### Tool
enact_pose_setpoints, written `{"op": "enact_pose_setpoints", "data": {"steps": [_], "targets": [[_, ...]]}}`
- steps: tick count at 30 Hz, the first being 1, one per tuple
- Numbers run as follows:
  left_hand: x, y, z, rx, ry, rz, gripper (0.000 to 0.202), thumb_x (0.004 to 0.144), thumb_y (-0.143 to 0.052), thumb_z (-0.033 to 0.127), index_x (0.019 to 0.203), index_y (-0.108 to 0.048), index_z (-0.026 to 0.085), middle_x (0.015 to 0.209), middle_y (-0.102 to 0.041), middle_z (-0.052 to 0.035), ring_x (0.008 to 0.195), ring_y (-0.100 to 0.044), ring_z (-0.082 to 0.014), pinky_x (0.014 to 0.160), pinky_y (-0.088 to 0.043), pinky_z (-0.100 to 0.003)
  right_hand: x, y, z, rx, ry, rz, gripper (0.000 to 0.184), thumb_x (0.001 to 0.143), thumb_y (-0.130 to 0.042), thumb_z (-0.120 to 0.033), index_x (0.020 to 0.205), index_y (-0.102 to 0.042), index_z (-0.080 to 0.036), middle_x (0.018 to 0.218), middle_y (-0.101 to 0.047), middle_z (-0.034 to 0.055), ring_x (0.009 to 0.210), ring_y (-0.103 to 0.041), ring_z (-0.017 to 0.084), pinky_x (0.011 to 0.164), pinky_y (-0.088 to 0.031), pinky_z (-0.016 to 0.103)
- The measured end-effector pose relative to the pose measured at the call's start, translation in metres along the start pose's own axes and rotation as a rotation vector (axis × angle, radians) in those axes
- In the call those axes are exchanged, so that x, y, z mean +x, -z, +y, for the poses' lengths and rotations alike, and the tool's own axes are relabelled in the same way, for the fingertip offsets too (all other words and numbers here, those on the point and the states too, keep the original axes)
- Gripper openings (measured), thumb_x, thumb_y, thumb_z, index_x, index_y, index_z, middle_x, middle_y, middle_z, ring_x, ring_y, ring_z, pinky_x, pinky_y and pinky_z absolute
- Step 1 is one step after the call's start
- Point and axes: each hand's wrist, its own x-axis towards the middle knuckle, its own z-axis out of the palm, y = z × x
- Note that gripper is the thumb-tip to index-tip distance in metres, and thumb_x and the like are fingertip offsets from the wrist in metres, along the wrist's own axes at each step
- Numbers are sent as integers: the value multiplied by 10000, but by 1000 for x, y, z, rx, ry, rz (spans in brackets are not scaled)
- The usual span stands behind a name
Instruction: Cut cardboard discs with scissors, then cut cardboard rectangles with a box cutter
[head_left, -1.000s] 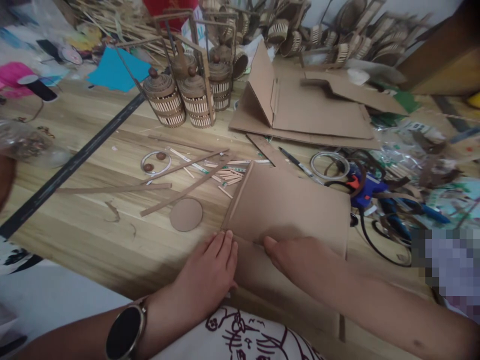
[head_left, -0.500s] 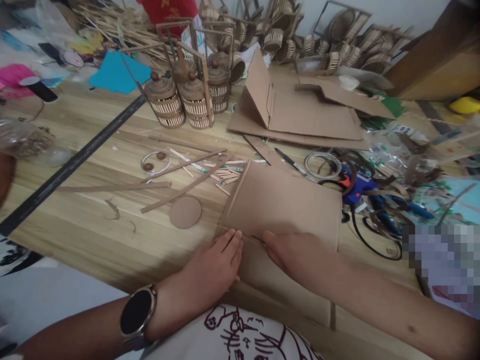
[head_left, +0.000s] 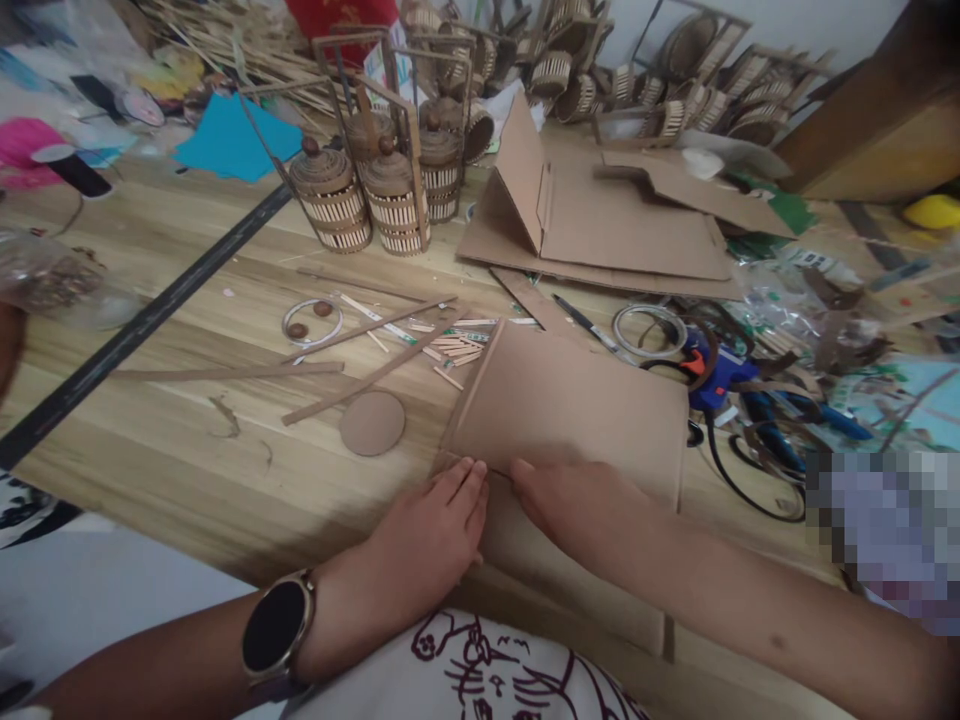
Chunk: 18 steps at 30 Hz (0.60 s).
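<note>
Brown cardboard [head_left: 577, 410] is lying on the wooden table [head_left: 187, 460] before the person [head_left: 502, 675]. The left hand [head_left: 431, 525] is pressing on its left edge, fingers together; the right hand [head_left: 571, 508] is resting on it close by, fingers mostly hidden; I can't tell whether they're pinching anything. A cardboard disc [head_left: 373, 423] is lying to the left.

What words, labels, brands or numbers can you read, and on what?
None can be read with certainty.
White strips: green print, too small.
White paper behind the lidded baskets: coloured marks, blurred.
Clear plastic packaging: print, too blurred.
Black strip: fine marks, too small.
</note>
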Motion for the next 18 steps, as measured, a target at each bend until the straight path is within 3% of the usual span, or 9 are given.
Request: {"op": "enact_pose_setpoints", "data": {"steps": [12, 18], "targets": [[2, 0, -1, 29, -16, 14, 647, 898, -739, 433, 1371, -586, 20, 1435, -588, -242, 1358, -558, -307, 1054, -491, -346, -5, 8, 0, 45, -20, -50, 200, 1047, -465, -187, 1100, -658, -166, 918, -803, 110, 829, -789, 301, 563, -536, 313], [2, -4, -6, -32, -23, 25, 685, 847, -794, 433, 1379, -588, 54, 1425, -609, -223, 1345, -570, -285, 1100, -468, -351, -15, 5, 12, 45, -134, 56, 195, 1073, -442, -258, 1083, -626, -194, 887, -792, 78, 788, -786, 272, 493, -407, 275]]}}
